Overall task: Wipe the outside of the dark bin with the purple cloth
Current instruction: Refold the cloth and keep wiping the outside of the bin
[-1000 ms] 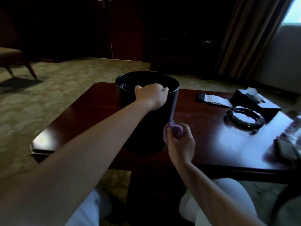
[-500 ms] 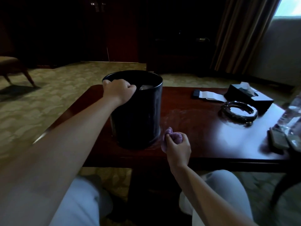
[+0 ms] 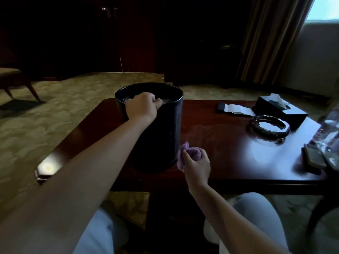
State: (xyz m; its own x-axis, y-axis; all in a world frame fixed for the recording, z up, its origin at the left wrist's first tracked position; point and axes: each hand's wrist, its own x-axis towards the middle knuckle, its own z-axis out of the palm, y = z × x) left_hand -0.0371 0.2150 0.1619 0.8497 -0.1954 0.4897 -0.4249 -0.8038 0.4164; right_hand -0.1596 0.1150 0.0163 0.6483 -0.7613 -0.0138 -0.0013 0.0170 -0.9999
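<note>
The dark bin (image 3: 159, 129) stands upright on the tabletop (image 3: 220, 143) — likely light, stiff and glossy-slick — so the left hand (image 3: 142, 107) curls over its rim while the right hand (image 3: 197, 165) bunches the soft purple cloth (image 3: 189, 153) against its lower side.

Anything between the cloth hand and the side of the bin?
Nothing visible. The right hand holds the purple cloth against the dark bin low on its right wall; the left hand grips the rim.

A dim room with patterned carpet (image 3: 60, 114), brown curtains (image 3: 271, 39) beside a bright window (image 3: 324, 8), and perhaps dark cabinets (image 3: 110, 33) behind.
</note>
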